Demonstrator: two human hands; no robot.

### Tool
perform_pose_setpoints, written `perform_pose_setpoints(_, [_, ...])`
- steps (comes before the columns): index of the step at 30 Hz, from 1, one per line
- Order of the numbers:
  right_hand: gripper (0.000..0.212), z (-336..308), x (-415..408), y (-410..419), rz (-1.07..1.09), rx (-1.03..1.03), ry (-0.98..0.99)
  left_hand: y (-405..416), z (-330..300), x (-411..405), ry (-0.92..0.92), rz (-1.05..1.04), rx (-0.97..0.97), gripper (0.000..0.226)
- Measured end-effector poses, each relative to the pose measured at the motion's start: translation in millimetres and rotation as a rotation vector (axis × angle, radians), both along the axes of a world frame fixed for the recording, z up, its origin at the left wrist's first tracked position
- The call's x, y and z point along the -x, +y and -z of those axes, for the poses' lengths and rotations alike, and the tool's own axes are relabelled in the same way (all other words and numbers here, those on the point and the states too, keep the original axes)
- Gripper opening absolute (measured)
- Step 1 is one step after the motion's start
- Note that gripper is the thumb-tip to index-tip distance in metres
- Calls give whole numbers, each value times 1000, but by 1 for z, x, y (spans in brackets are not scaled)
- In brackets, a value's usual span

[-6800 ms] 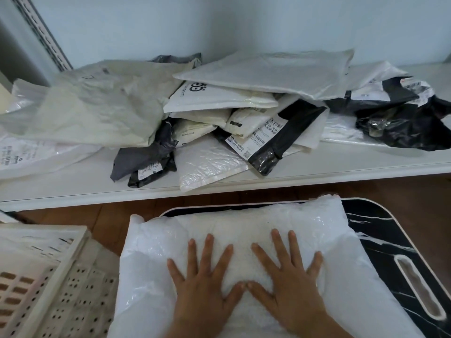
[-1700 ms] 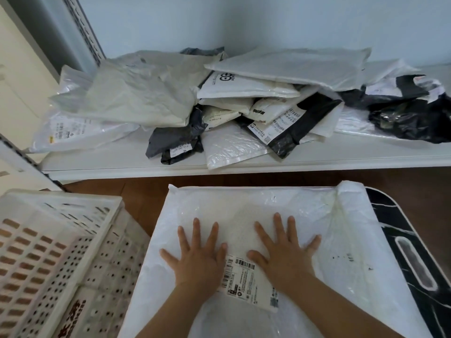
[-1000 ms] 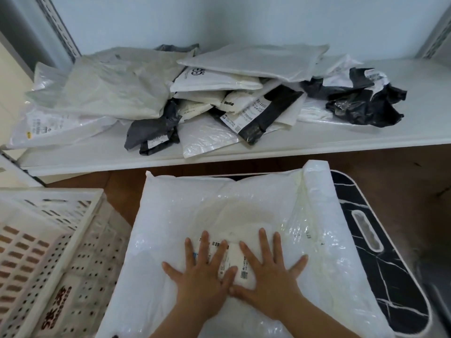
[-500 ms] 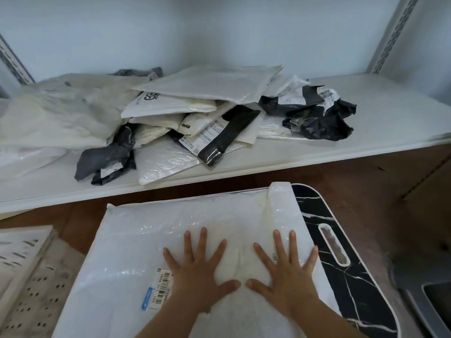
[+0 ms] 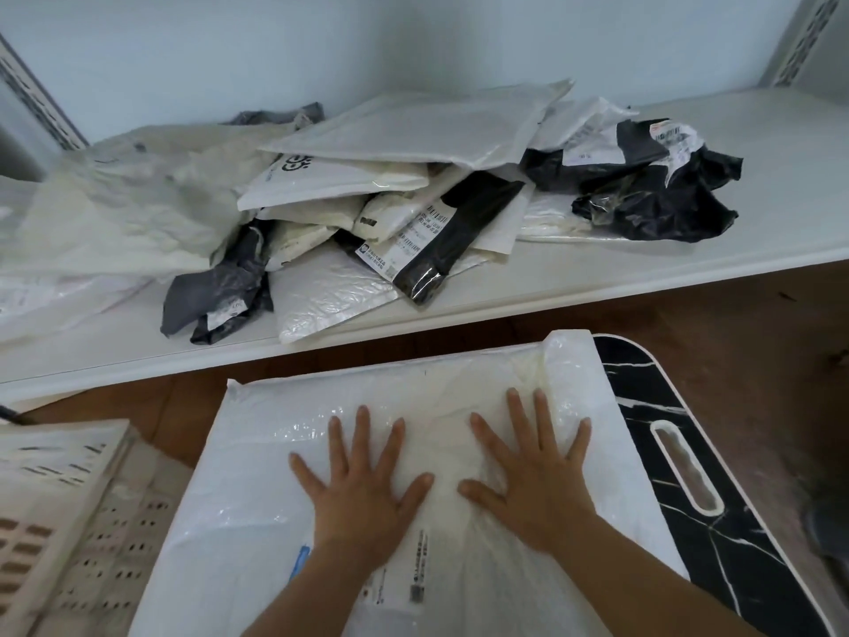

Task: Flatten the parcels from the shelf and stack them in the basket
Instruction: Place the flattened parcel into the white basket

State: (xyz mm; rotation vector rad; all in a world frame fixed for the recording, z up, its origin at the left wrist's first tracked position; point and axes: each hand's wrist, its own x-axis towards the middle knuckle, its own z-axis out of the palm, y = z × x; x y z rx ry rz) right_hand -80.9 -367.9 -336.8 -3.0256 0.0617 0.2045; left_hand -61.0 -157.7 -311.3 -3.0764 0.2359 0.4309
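A large white plastic parcel lies flat on a black marble-patterned table. My left hand and my right hand press down on its middle side by side, palms flat and fingers spread. A shipping label shows between my forearms. The white perforated basket stands at the lower left, beside the parcel. On the white shelf behind lies a heap of several white, cream and black parcels.
A crumpled black parcel lies at the right of the heap, and the shelf surface extends to its right. Brown floor shows between shelf and table. A slotted handle cutout sits in the table's right side.
Both hands have kept pressing the parcel, sliding slightly apart and toward its far edge. The head view has shifted a little, showing more of the basket at the left.
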Motion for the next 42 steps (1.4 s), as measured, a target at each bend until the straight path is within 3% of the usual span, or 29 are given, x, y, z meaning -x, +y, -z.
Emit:
perform_pose_setpoints(2, [79,8,-5,9,-30,-2,33,6,13,3,44,-20,-1,78])
perform_pose_setpoints(6, [78,18,-8,12,-63,18,71,7,20,0,-38,-7,31,73])
perform_pose_setpoints(11, [88,2,-14,10,-82,17,174,7,11,-5,102,-1,18,79])
perform_pose_setpoints(13, [103,-16,-17,10,-84,35,264,10,7,-7,169,9,37,76])
perform_pose_setpoints(15, [114,-30,-25,13,-114,62,211,17,-2,-4,198,10,105,76])
perform_pose_setpoints(17, [118,-44,-37,18,-168,35,144,26,-9,7,144,-31,161,75])
perform_pose_setpoints(20, [121,-57,-51,38,-279,50,193,52,-11,34,82,-110,72,74])
perform_pose_setpoints(25, [98,-55,-59,65,-315,97,362,86,0,58,160,-249,86,89])
perform_pose_setpoints(29, [105,-42,-61,67,-290,100,408,85,13,60,140,-276,127,85])
perform_pose_setpoints(35, [126,-54,-96,71,-319,118,261,90,32,56,-49,-247,89,82])
perform_pose_setpoints(39, [143,-57,-116,79,-315,121,399,91,44,54,-125,-199,59,87])
perform_pose_setpoints(42, [136,-65,-119,81,-300,113,398,91,47,53,-111,-203,90,88])
